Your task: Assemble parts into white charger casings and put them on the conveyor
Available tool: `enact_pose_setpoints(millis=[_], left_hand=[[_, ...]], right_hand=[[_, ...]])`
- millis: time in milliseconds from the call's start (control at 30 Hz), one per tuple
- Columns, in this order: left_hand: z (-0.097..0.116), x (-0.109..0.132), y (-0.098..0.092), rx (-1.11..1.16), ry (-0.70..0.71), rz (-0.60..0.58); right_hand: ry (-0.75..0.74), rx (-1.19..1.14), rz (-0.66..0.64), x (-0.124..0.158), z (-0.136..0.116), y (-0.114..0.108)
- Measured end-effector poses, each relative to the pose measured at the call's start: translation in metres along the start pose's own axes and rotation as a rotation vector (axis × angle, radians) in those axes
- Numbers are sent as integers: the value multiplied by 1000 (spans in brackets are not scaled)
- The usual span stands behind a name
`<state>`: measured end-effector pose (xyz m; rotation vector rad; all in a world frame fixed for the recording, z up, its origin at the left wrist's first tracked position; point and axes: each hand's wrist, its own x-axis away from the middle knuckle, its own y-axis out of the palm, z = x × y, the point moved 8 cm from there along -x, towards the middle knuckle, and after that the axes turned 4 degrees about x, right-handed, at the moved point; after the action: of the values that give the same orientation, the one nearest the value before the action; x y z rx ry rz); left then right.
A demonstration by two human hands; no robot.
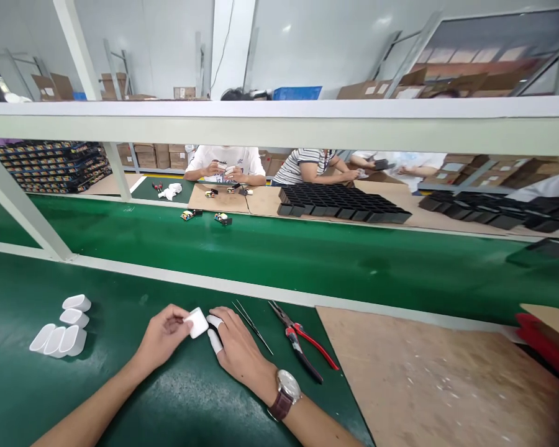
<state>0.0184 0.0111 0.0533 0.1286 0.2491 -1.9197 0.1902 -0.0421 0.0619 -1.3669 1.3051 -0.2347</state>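
Observation:
My left hand (pixel 163 338) and my right hand (pixel 235 347) meet over the green mat, both gripping a small white plastic shell (pixel 197 323). White finger cots cover two fingertips of my right hand, and a wristwatch (pixel 286 392) sits on that wrist. Several more white plastic shells (pixel 64 329) lie grouped to the left of my left hand. Right of my right hand lie thin tweezers (pixel 252 325) and red-handled pliers (pixel 302 340).
A green conveyor belt (pixel 307 254) runs across beyond a white rail. On the far side, people handle small parts beside black trays (pixel 340 203). Small circuit boards (pixel 205 216) rest on the belt's far edge. A brown board (pixel 438 385) covers the bench at right.

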Motion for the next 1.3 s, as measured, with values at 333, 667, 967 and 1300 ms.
enact_pose_setpoints(millis=[333,667,967,1300], left_hand=[[-5,-6,-27,172,-104,180],[34,12,4,-535,400,28],[57,25,34,-622,670,-183],[51,21,34,-538,520,-204]], right_hand=[[7,-75,91,1,3,-6],[20,-132,69,2,4,-5],[-76,-224,52,1,-6,-12],[-95,-199,60,-1,-9,-17]])
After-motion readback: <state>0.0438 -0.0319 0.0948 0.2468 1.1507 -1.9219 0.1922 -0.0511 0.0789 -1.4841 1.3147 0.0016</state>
